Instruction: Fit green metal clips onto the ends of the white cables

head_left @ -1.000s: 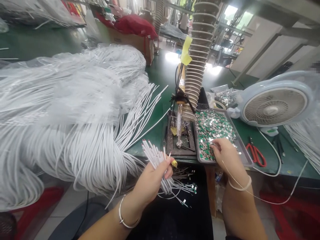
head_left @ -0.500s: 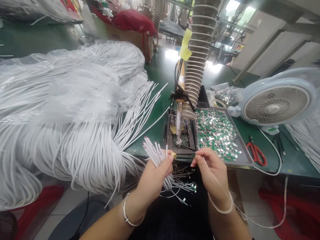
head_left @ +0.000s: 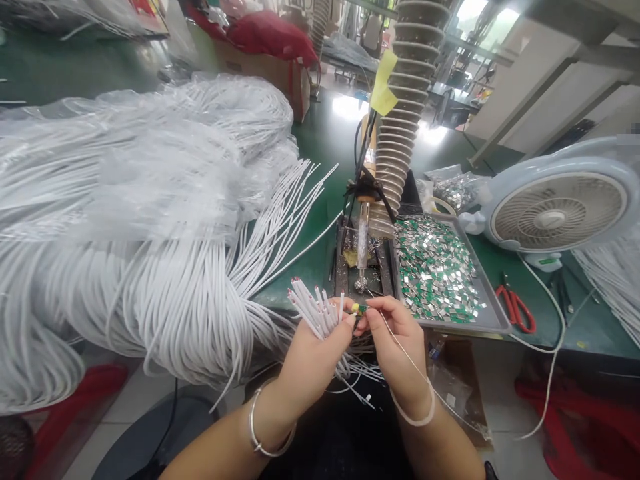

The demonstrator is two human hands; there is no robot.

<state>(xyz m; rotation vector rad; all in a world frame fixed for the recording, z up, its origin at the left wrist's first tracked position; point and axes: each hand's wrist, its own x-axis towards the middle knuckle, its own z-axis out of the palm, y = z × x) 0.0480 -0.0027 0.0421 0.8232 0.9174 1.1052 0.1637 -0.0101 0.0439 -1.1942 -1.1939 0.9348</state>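
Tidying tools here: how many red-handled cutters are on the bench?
1: the red-handled cutters lie on the green bench right of the metal tray, below the fan. Others could be hidden beneath the cable bundles.

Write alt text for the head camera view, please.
At a green bench, the left hand grips a bundle of white cables while the right hand pinches a small green-and-metal piece beside their tips. A heap of white cable lies left.

And here we're in a cable-assembly workshop, with a green surface [head_left: 320, 133] heaped with white cables [head_left: 140, 293], a soldering iron [head_left: 363, 243] beside a ribbed duct [head_left: 405, 113], a metal tray [head_left: 487, 293] of small green-and-silver parts [head_left: 435, 270], and red-handled cutters [head_left: 515, 310]!
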